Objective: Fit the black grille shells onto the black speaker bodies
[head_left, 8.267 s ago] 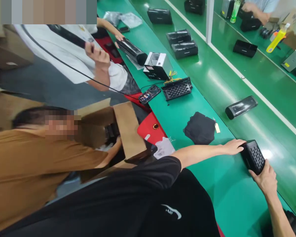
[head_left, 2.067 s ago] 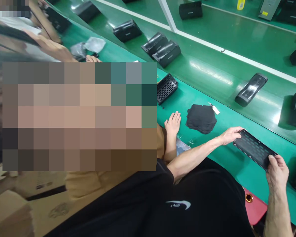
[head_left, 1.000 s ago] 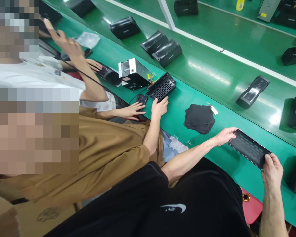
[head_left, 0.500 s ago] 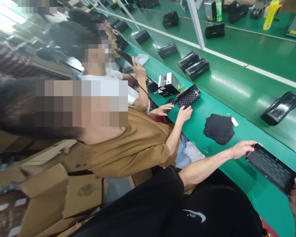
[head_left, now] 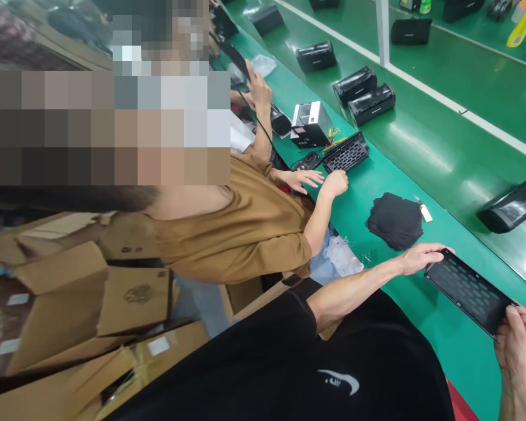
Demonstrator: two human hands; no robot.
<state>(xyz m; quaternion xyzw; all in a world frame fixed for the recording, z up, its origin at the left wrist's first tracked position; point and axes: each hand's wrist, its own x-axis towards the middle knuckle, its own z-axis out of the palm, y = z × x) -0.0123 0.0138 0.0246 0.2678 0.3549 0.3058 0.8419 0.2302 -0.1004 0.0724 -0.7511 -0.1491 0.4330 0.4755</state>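
A black speaker grille panel [head_left: 469, 292], with slotted openings and a dark mesh or cloth over them, is held between both hands above the green bench. My left hand [head_left: 421, 257] pinches its upper left end, thumb on top. At the lower right end, my right hand [head_left: 519, 336] grips the edge between thumb and fingers. The panel tilts down to the right. Just beyond my left hand lies a stack of black cloth sheets [head_left: 394, 221], with a small white-handled tool [head_left: 426, 212] at its corner.
A co-worker in a brown shirt [head_left: 245, 228] sits at my left, hands near another slotted panel [head_left: 346, 155]. A metal power box [head_left: 311, 124] stands beyond. Black speakers [head_left: 372, 104] lie on the green conveyor [head_left: 429, 140]. Open cardboard boxes [head_left: 135, 298] are at lower left.
My view has shifted, so the bench sits differently in the picture. Both my hands keep their hold on the panel. The co-worker's nearer hand has lifted off the small black part.
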